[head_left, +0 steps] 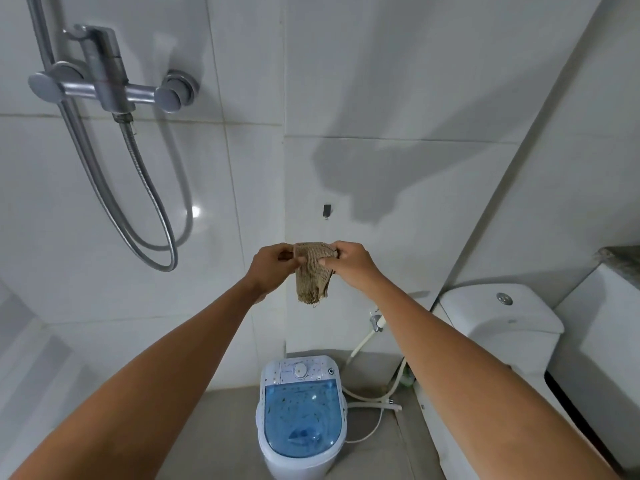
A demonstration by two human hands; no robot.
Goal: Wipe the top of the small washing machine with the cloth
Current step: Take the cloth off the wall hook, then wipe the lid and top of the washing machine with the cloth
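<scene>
A small white washing machine (300, 415) with a see-through blue lid and a round dial stands on the floor, low in the middle of the view. High above it, both arms are stretched out. My left hand (268, 270) and my right hand (348, 264) each pinch a top corner of a brown woven cloth (313, 277), which hangs down folded between them. The cloth is well clear of the machine's top.
A white toilet (498, 320) stands to the right, with a bidet hose (374, 375) trailing on the floor beside the machine. A metal shower mixer (107, 86) and its hose (145, 202) hang on the tiled wall at the left. A white counter is at the far right.
</scene>
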